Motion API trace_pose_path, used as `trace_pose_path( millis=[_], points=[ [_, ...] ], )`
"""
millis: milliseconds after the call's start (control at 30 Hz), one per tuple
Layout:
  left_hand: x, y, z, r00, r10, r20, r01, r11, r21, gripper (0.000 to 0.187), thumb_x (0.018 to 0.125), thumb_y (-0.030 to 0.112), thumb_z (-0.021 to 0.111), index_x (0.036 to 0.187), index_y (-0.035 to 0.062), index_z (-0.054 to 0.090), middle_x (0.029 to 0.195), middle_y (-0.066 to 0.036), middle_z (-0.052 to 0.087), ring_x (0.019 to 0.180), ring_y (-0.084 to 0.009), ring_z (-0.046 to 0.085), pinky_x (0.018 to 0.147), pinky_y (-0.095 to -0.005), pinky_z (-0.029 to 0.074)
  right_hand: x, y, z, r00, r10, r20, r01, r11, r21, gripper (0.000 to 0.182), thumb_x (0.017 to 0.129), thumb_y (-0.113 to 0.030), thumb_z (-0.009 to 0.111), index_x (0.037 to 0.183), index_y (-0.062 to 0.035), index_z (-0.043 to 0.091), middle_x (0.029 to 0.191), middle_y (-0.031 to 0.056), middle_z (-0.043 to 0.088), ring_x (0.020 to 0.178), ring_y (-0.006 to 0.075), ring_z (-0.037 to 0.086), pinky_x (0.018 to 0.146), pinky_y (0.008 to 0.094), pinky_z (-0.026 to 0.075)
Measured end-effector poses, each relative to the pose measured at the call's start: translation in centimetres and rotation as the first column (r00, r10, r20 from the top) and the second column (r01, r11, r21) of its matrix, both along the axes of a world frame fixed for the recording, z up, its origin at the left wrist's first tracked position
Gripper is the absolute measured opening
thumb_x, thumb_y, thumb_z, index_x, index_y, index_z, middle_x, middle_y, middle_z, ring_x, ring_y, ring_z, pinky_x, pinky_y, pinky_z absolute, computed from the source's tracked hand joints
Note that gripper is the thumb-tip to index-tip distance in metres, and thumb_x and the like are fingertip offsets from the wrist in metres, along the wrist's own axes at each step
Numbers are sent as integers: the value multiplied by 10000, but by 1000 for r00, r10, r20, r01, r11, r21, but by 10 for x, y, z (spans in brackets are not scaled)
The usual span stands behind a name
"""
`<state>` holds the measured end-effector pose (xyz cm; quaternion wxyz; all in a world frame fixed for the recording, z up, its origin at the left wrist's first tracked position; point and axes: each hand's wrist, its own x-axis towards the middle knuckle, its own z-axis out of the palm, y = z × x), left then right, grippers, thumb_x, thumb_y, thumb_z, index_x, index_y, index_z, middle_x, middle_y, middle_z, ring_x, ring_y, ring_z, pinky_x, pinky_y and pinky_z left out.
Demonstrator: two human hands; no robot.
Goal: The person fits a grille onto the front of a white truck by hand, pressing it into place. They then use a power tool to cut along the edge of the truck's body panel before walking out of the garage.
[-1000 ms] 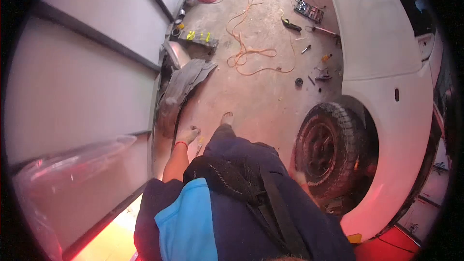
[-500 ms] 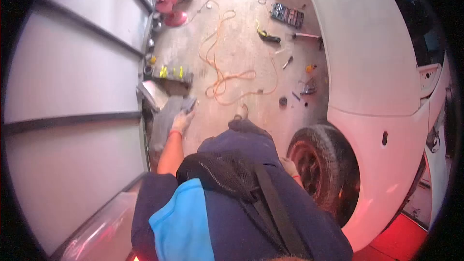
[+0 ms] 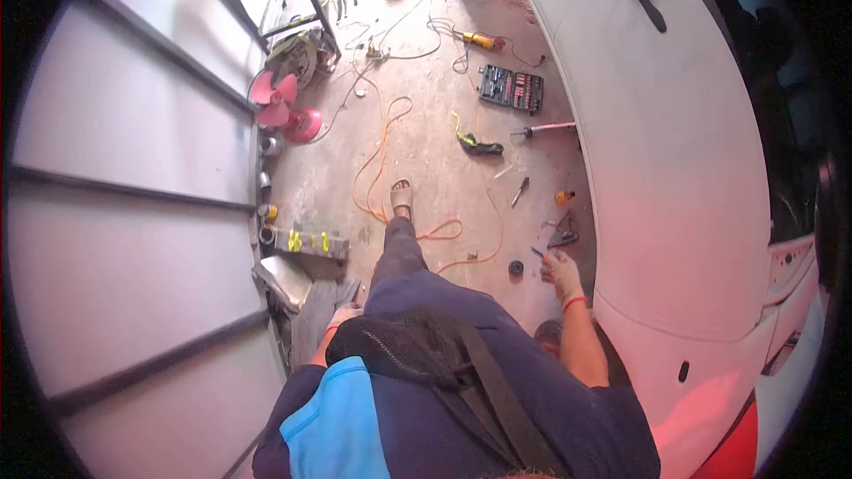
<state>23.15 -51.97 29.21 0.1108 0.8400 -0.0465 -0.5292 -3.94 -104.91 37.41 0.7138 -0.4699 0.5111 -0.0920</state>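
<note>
My right hand [image 3: 564, 277], with a red band at the wrist, is low beside the car. Its fingertips are at a small blue tool [image 3: 537, 252]; whether they grip it is unclear. A black round part [image 3: 516, 268] lies left of that hand, and a dark angular object [image 3: 564, 229] lies just above it. My left hand [image 3: 346, 313] is near grey material [image 3: 317, 312] at the left wall. The black mesh bag on my body hides part of it, so its fingers cannot be made out.
A white car [image 3: 674, 168] borders the right side, a panelled wall [image 3: 151, 257] the left. On the floor are an orange cord [image 3: 383, 137], an open tool case [image 3: 511, 89], a black-and-green tool [image 3: 480, 147] and a yellow tool [image 3: 479, 40]. A pink fan [image 3: 302, 124] stands at left.
My right hand has moved from beside the wheel out to the floor items. My left hand has drawn back toward my body. One foot has come forward, and the view has shifted.
</note>
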Motion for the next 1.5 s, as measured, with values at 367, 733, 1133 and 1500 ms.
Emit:
trace_pose_path(
  millis=[367, 733, 1133, 1500],
  points=[
    [379, -259, 36, 937, 147, 316, -47, 951, -305, 568, 926, 452, 630, 1301, 26, 665, 1256, -248, 682, 1221, -364, 640, 1045, -425, 485, 75, -12, -44, 791, 294, -536, -271, 955, 124, 236, 960, -250, 703, 1111, -76, 651, 856, 52, 651, 619, 201, 616, 534, 376, 499],
    [566, -382, 85, 888, 247, 389, -81, 915, -396, 573, 947, 414, 630, 1332, -11, 635, 1302, -235, 670, 1264, -344, 622, 1082, -400, 458, 322, -192, -53, 931, -15, -364, 135, 943, 306, 184, 955, -246, 709, 1056, -99, 666, 816, 53, 636, 642, 220, 634, 562, 403, 531],
    [496, -384, 3, 989, -64, 131, 63, 998, 14, 492, 955, 457, 556, 1209, 64, 707, 1230, -258, 676, 1176, -407, 645, 991, -497, 502, 572, -475, -17, 947, 179, -269, -132, 974, 182, 365, 976, -305, 708, 1235, -86, 573, 868, 6, 591, 614, 140, 572, 523, 313, 473],
    [742, -631, 99, 892, 345, 291, -230, 902, -365, 515, 959, 433, 581, 1246, 19, 688, 1218, -266, 685, 1202, -406, 633, 1009, -483, 479, 617, -537, -25, 778, 372, -506, -479, 873, -95, 346, 934, -387, 725, 1039, -58, 732, 855, 24, 680, 755, 138, 626, 700, 329, 522]
  ],
)
